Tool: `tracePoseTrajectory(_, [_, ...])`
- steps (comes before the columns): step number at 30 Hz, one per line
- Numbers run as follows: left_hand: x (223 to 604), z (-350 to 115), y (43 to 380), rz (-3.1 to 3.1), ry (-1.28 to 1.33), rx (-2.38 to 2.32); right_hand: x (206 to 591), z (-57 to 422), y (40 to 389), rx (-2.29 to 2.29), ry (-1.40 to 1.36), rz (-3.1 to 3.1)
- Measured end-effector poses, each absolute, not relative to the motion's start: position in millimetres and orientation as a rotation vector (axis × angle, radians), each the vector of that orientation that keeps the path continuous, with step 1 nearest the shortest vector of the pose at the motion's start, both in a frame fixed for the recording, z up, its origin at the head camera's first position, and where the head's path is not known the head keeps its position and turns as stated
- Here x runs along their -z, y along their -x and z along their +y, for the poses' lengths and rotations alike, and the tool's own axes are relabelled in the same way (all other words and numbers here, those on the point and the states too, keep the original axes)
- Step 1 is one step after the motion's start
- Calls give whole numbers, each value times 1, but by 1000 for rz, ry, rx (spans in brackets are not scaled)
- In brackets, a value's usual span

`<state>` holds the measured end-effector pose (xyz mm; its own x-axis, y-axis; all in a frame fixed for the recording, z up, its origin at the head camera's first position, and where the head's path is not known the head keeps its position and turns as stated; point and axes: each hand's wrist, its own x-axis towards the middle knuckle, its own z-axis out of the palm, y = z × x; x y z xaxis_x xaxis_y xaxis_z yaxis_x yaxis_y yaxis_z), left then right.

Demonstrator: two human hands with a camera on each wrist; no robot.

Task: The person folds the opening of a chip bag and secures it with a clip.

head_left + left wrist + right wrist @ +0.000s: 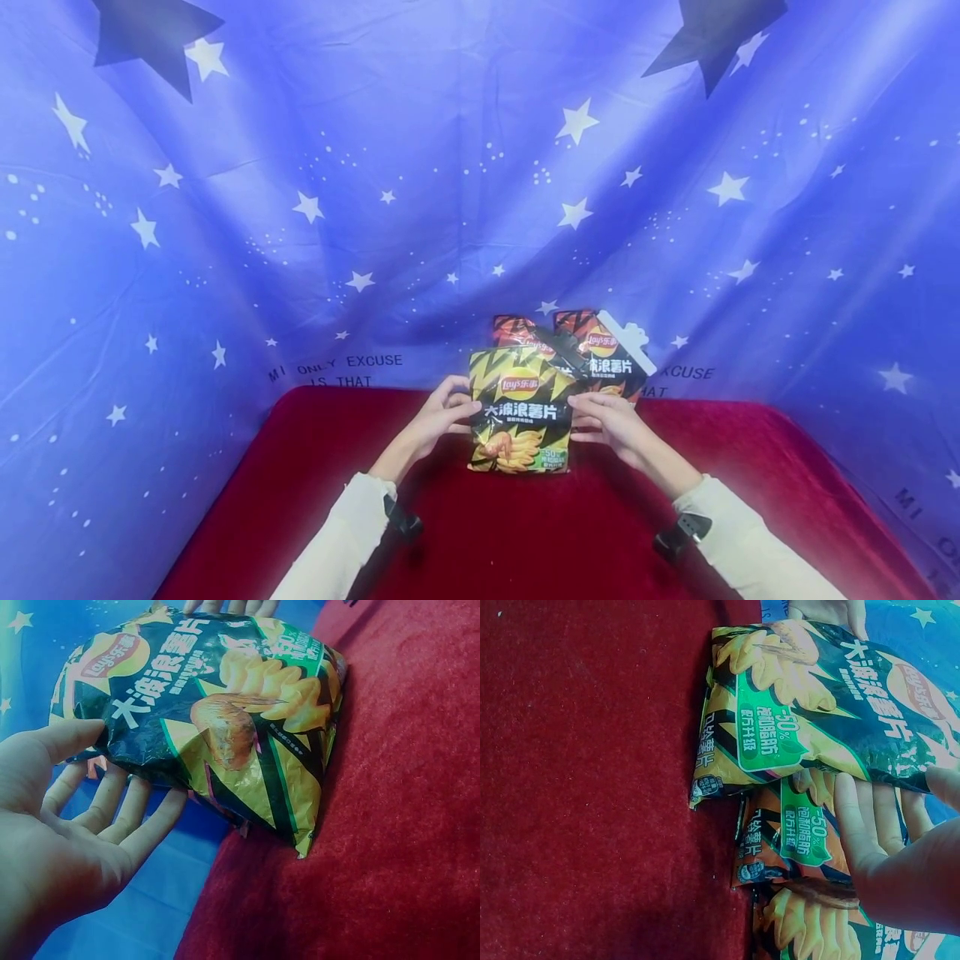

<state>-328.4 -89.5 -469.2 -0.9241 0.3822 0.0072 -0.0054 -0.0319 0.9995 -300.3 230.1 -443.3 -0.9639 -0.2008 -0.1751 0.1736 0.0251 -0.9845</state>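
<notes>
A yellow-and-black bag of Lay's potato chips (517,450) is held upright between both hands. My left hand (432,421) grips its left edge; in the left wrist view the thumb lies on the front and the fingers go behind. On the opposite edge, my right hand (621,427) pinches the bag the same way, thumb in front. Behind it stand two red-and-black chip bags, one partly covered (513,327) and one to the right (609,385). A black strip-like piece (564,350) and a white one (628,340) slant across their upper right corners.
Red velvety cloth (495,542) covers the table. A blue curtain with white stars (465,167) hangs behind and at both sides, close behind the rear bags. Dark wrist devices (681,535) sit on both wrists over pale sleeves.
</notes>
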Motion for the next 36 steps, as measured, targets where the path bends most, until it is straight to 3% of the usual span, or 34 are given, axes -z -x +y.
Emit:
tracePoseTrajectory(12, [463, -89, 329, 2058, -350, -1989, 444, 231, 301, 2017, 52, 2059])
tracePoseTrajectory(20, [430, -86, 335, 2250, -360, -2053, 439, 232, 302, 2078, 73, 2038])
tracePoseTrajectory(31, [386, -55, 346, 2502, -862, -1737, 437, 233, 304, 2126, 94, 2037])
tracePoseTrajectory(36, [378, -44, 349, 2596, -880, -1519, 436, 233, 304, 2121, 112, 2051])
